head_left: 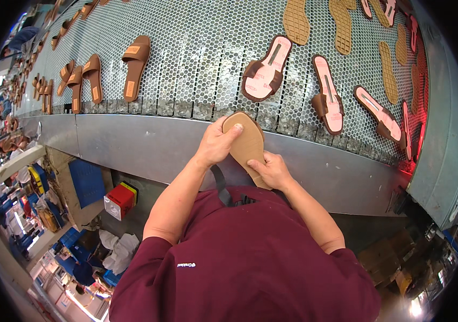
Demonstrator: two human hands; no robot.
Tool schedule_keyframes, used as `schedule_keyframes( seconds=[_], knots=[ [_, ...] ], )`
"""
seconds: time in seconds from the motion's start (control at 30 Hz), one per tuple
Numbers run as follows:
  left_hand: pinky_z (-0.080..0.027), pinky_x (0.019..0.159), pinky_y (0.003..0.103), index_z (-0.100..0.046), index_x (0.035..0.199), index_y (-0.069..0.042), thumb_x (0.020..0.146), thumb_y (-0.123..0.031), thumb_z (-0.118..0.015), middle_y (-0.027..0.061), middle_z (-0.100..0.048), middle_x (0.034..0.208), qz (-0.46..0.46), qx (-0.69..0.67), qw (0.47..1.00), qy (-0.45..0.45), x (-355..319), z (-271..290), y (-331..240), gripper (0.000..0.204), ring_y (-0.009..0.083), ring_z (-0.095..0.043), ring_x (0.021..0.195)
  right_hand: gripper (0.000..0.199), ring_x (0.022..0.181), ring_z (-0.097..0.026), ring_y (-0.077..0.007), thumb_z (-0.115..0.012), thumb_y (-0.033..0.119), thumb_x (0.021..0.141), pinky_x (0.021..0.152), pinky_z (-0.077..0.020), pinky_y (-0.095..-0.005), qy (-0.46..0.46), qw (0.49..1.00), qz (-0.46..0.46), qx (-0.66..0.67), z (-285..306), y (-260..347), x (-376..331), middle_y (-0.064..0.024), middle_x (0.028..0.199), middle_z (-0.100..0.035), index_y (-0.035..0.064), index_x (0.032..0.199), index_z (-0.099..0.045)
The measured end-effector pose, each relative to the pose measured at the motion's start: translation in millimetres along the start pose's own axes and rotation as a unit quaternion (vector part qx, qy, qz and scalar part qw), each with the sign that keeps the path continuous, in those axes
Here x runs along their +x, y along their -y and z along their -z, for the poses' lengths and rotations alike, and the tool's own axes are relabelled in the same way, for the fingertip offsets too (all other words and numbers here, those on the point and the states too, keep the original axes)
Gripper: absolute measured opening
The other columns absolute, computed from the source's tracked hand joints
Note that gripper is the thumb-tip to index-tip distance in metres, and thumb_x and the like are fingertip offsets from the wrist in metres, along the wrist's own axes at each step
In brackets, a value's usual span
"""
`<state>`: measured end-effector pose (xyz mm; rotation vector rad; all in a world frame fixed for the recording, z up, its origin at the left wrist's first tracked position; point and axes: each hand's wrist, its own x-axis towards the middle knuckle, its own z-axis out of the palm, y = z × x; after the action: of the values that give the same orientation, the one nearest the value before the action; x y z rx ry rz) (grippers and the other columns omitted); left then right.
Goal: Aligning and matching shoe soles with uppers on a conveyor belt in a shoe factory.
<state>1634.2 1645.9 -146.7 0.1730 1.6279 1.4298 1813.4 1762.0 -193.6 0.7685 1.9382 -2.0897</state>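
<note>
The sole (247,144), held over the near rim of the conveyor (186,59), looks light, thin and flexible; grip it at both ends. The left hand (215,145) clasps the toe end and the right hand (273,170) pinches the heel end. Its underside and the fingers beneath are hidden.

A small red box (120,200) with a white face and a yellow and black top sits below the metal conveyor edge, at the person's left. Behind it a blue ribbed panel (87,182) leans upright. On the conveyor, the brown sandals carry pale tan rectangular labels (130,88) on their footbeds. Further right, upturned sandals show pink insole boards (264,80) with dark print, too small to make out. No screens or signs are visible.
</note>
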Motion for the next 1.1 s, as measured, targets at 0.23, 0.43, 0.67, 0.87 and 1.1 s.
schedule_keyframes(
  seconds=[0.23,0.43,0.67,0.87,1.1],
  knots=[
    [-0.054,0.081,0.029,-0.060,0.120,0.003,0.100,-0.020,-0.061,0.0079,-0.069,0.105,-0.005,-0.058,0.997,-0.051,-5.9,-1.3,15.0,0.030,0.0116,-0.065,0.091,0.032,0.080,-0.069,-0.0151,-0.074,0.027,0.090,0.073,-0.0532,-0.0305,0.036,0.994,-0.080,-0.067,23.0,13.0,-10.5,-0.0121,0.089,-0.074,-0.0011,0.102,-0.067],
    [-0.049,0.096,0.036,-0.059,0.120,0.000,0.093,-0.019,-0.070,0.0135,-0.061,0.126,-0.102,0.044,0.966,-0.234,-25.5,-6.8,26.2,0.036,0.0208,-0.060,0.112,0.033,0.086,-0.065,-0.0107,-0.070,0.006,0.087,0.074,-0.0522,-0.0259,-0.035,0.979,-0.088,0.181,51.9,-18.3,-29.4,-0.0080,0.097,-0.070,-0.0001,0.118,-0.059],
    [-0.041,0.098,0.052,-0.058,0.124,-0.008,0.069,-0.029,-0.085,0.0147,-0.059,0.122,-0.333,0.572,0.737,0.139,-39.2,-75.2,-4.9,0.065,0.0353,-0.054,0.118,0.042,0.088,-0.063,-0.0116,-0.067,0.005,0.088,0.077,-0.0527,-0.0276,-0.011,0.998,-0.040,0.044,60.9,22.4,-24.1,-0.0081,0.101,-0.067,-0.0004,0.126,-0.051],
    [-0.047,0.092,0.043,-0.056,0.126,-0.007,0.066,-0.028,-0.086,0.0128,-0.058,0.115,-0.323,0.516,0.784,0.119,-20.5,-92.7,19.4,0.070,0.0320,-0.058,0.106,0.037,0.094,-0.062,-0.0108,-0.068,0.007,0.092,0.079,-0.0528,-0.0260,-0.086,0.992,0.028,0.085,73.6,14.4,-29.0,-0.0079,0.113,-0.065,-0.0016,0.125,-0.054],
    [-0.050,0.091,0.044,-0.060,0.122,-0.004,0.063,-0.021,-0.089,0.0146,-0.059,0.117,-0.306,0.468,0.826,0.072,-21.2,-94.4,3.0,0.067,0.0343,-0.060,0.106,0.032,0.081,-0.064,-0.0108,-0.053,0.025,0.104,0.073,-0.0548,-0.0276,-0.085,0.976,-0.020,0.198,81.7,-9.4,-43.9,-0.0065,0.095,-0.069,-0.0027,0.113,-0.066]
  ],
)
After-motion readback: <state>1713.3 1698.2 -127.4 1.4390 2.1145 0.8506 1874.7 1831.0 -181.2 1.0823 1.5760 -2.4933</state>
